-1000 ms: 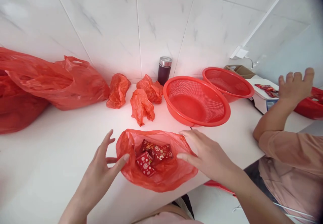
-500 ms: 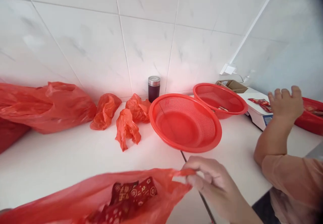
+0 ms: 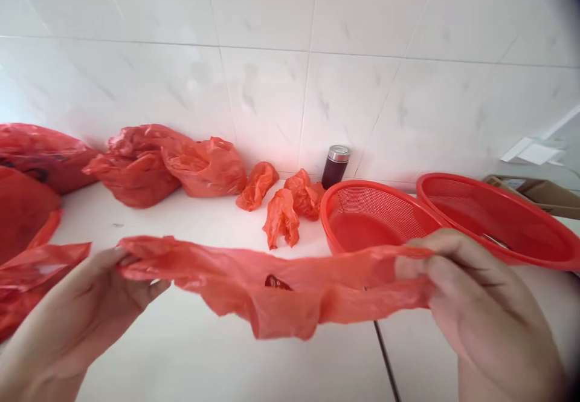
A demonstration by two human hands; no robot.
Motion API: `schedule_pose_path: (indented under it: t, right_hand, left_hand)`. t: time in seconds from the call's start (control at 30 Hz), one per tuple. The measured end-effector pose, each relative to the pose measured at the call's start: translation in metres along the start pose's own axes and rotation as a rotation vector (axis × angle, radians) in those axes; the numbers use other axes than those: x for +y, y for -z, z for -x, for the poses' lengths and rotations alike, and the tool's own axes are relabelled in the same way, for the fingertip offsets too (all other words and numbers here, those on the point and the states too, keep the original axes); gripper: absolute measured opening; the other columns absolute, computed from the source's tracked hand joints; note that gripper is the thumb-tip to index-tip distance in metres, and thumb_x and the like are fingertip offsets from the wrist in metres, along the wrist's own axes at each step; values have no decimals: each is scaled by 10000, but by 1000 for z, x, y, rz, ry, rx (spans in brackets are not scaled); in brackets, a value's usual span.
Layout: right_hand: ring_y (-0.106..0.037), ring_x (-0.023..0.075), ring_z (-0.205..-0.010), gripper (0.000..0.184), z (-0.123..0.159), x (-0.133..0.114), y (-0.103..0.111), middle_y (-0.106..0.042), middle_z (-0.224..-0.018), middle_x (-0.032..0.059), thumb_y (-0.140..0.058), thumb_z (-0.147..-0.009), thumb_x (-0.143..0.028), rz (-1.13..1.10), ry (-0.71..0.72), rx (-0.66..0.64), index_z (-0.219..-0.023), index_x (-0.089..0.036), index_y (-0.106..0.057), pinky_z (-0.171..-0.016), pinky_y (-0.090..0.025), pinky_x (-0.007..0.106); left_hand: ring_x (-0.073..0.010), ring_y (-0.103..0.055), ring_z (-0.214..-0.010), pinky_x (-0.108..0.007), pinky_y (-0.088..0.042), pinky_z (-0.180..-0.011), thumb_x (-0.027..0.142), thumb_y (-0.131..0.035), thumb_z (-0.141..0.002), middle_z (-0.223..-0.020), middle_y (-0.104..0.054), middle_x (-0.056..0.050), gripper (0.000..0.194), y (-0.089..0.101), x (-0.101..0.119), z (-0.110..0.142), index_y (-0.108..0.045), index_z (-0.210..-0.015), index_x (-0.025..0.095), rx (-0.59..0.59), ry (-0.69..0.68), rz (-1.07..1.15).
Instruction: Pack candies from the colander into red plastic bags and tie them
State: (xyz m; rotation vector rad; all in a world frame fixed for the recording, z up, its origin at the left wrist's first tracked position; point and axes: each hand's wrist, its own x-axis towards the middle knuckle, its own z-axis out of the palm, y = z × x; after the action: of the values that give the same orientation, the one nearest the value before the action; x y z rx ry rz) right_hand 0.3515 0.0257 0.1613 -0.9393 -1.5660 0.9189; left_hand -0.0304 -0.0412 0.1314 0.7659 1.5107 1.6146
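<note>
A thin red plastic bag is stretched between my two hands above the white table. My left hand grips its left end, and my right hand pinches its right end. Through the slightly parted mouth shows a bit of a dark red printed packet; the rest of the contents is hidden. Just beyond my right hand stands a red mesh basket. Close by my left hand lies another red plastic bag.
Filled red bags line the tiled wall. Crumpled red bags lie near a dark steel-lidded flask. A second red basket stands right, before a cardboard box. A dark seam crosses the white table.
The view has swung left. My left hand has come into sight, and the bag is now raised and pulled taut between both hands. The other person's arm and the scale have left the picture.
</note>
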Motion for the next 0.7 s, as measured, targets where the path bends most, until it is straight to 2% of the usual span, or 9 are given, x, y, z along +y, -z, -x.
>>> schedule_pose_path:
  t: [0.1,0.17,0.23,0.3,0.43,0.5,0.57,0.63,0.7]
  right_hand:
    - [-535,172,-635,197,-15,-15,-23,-571,-695,18,-655,-859,-412,123,89,26,-742,-263,-603,-499,-422,279]
    - [-544,157,-655,211,-30,-22,-43,-568,-698,5,-643,-869,-410,95,128,47,-751,-246,-582,-564,-456,274]
    - [-563,143,-685,228,-45,-26,-63,-594,-735,1,-633,-875,-428,30,113,-24,-782,-226,-583,-621,-475,269]
    - [-561,127,-676,264,-57,-29,-82,-607,-746,-5,-650,-857,-450,-29,98,-113,-785,-204,-584,-631,-466,258]
    - [-558,113,-677,280,-66,-40,-125,-615,-737,-18,-675,-828,-450,-90,161,-193,-780,-185,-601,-651,-446,249]
    - [-580,119,-719,260,-68,-45,-149,-635,-760,-18,-685,-822,-433,-79,218,-251,-771,-186,-624,-690,-453,254]
    - [-599,128,-784,227,-72,-47,-170,-654,-797,-19,-690,-821,-408,-67,264,-295,-756,-195,-646,-748,-463,264]
    - [-609,136,-891,176,-78,-42,-182,-672,-901,-14,-673,-840,-388,-62,287,-323,-797,-218,-685,-825,-462,274]
    - [-608,145,-976,181,-82,-30,-186,-664,-1048,3,-627,-876,-399,-58,256,-345,-931,-248,-709,-855,-467,282]
  left_hand:
    - [-135,-589,-797,-287,-495,-799,289,-579,-887,-760,-677,59,195,-18,30,1,-573,-722,185,-80,-47,211]
    - [-148,-596,-947,-273,-457,-862,269,-570,-905,-914,-696,44,208,-28,47,-3,-545,-726,165,-131,-184,182]
    - [-189,-588,-1078,-281,-449,-901,301,-579,-906,-1070,-692,0,186,-36,59,-10,-582,-787,158,-210,-262,124]
    - [-221,-607,-1095,-312,-478,-901,363,-602,-897,-1133,-681,-44,201,-43,66,-18,-638,-973,181,-368,-217,57]
    - [-222,-678,-857,-405,-538,-802,366,-741,-799,-999,-690,-65,512,-59,70,-25,-560,-1264,251,-721,-3,-126]
    - [-190,-650,-750,-369,-539,-727,319,-813,-717,-889,-672,-36,519,-67,66,-27,-612,-1187,226,-833,28,-285]
    - [-160,-594,-696,-303,-515,-643,350,-827,-685,-811,-636,-15,378,-73,59,-31,-678,-997,196,-883,21,-438]
    - [-133,-527,-634,-261,-472,-563,437,-778,-721,-737,-589,-1,300,-75,51,-39,-670,-824,177,-859,6,-507]
    - [-117,-487,-587,-247,-445,-531,515,-700,-777,-690,-548,12,346,-75,44,-51,-641,-795,174,-800,0,-480]
